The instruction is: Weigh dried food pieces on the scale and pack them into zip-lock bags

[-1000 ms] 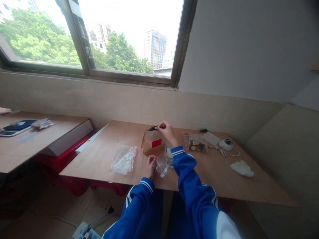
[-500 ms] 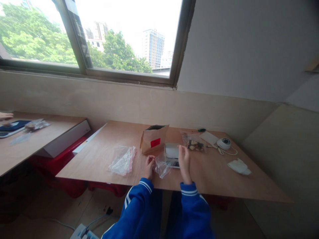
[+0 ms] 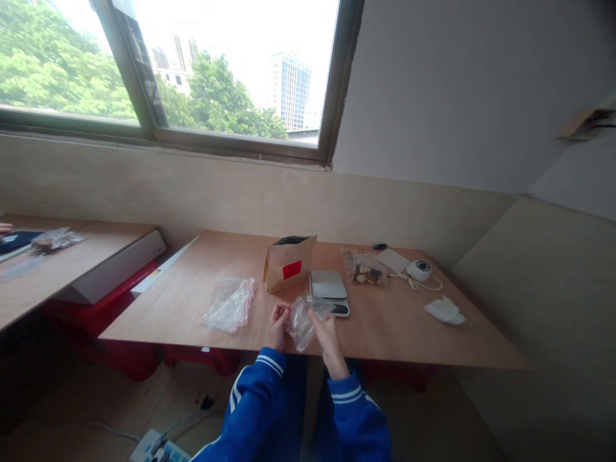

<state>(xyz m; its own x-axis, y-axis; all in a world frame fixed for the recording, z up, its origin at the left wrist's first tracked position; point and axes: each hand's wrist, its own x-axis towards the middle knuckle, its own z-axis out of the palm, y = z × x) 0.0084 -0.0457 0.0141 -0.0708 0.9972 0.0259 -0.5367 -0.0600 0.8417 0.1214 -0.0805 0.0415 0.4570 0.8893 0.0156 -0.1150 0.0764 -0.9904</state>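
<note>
A clear plastic bag (image 3: 301, 326) hangs between my two hands near the table's front edge. My left hand (image 3: 279, 319) pinches its left side with closed fingers. On its right side, my right hand (image 3: 326, 330) grips the plastic, thumb and fingers together. Just behind the bag lies a flat scale (image 3: 328, 285) with a pale top and dark display, partly covered by the plastic. An open brown paper bag (image 3: 287, 266) with a red label stands upright behind my left hand. To the left, a pile of clear zip bags (image 3: 230, 307) lies flat.
Right of the scale are a bag of dried pieces (image 3: 368, 274), a white dome camera (image 3: 419, 270) with its cable, and a crumpled tissue (image 3: 445, 310). Another table (image 3: 96, 250) at the left holds bags, and a person's fingers (image 3: 5, 228) show there.
My right hand has come down and left from above the scale onto the plastic bag, uncovering the scale's top. The whole view has shifted slightly.
</note>
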